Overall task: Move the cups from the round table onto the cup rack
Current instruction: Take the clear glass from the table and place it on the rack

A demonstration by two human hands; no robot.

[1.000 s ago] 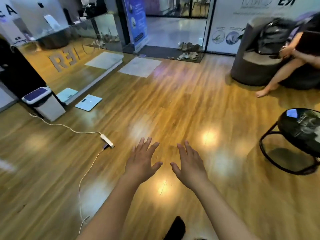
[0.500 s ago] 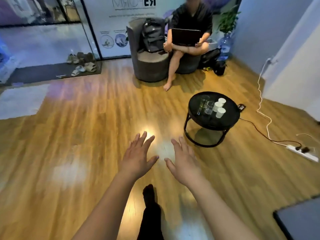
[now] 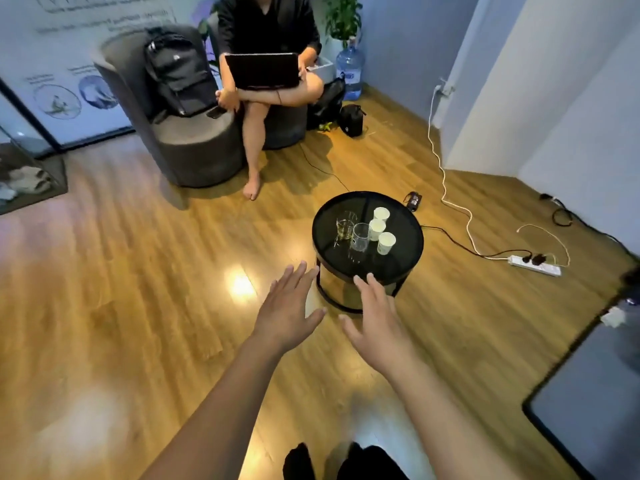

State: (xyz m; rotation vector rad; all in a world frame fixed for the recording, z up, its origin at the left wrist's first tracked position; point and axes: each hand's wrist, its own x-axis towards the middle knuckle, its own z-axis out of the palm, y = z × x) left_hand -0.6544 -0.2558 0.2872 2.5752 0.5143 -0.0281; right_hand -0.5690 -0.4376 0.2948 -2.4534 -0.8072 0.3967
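A round black table [image 3: 398, 265] stands on the wooden floor ahead of me. On it are three white paper cups [image 3: 377, 229] in a row, a clear glass [image 3: 360, 236] and a wire cup rack [image 3: 345, 227] at the left side with a glass sitting in it. My left hand [image 3: 285, 311] and my right hand [image 3: 377, 320] are stretched out in front, fingers spread, holding nothing. Both hover short of the table's near edge, above the floor.
A person with a laptop [image 3: 262, 70] sits on a grey seat beyond the table, foot on the floor. A backpack [image 3: 178, 72] rests on a grey armchair. Cables and a power strip [image 3: 533, 265] lie on the floor right of the table. A dark mat [image 3: 595, 393] lies at right.
The view has swung right and moved closer: the round table with cups came into view and now sits just beyond my outstretched hands. Both hands stay spread and hold nothing.
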